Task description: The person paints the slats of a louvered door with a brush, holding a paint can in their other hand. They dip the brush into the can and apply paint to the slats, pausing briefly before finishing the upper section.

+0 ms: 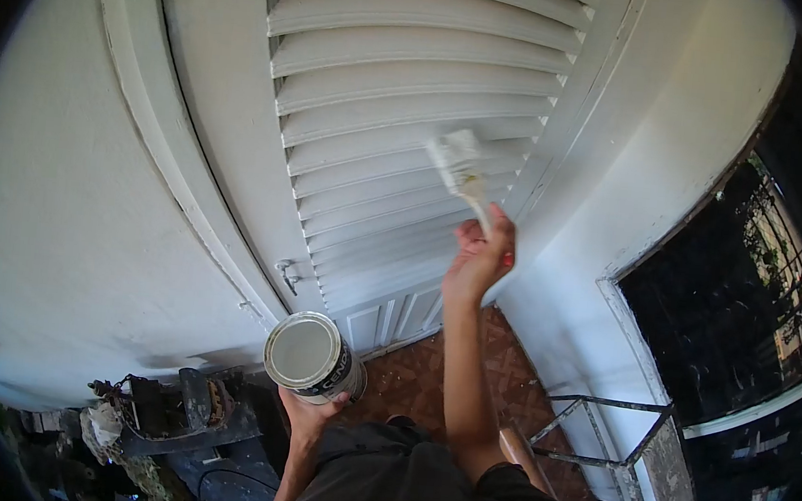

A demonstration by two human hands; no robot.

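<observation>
Gripping the handle tight, the right hand [482, 253] is holding a paintbrush [462, 172] whose bristles are sitting at 11 o'clock from the fist, touching the louvered door [405, 98]. Left hand [308, 412] is cupping an open paint can [312, 357] from underneath, down at 7 o'clock.

Louvred door [404, 108]: painted slats, matt white, smooth. Paint can [312, 357]: metal, glossy rim, paper label. Brush [460, 170]: bristles coated in white paint. Floor [438, 368]: rough reddish brick. Wall [60, 221]: matt plaster.
</observation>
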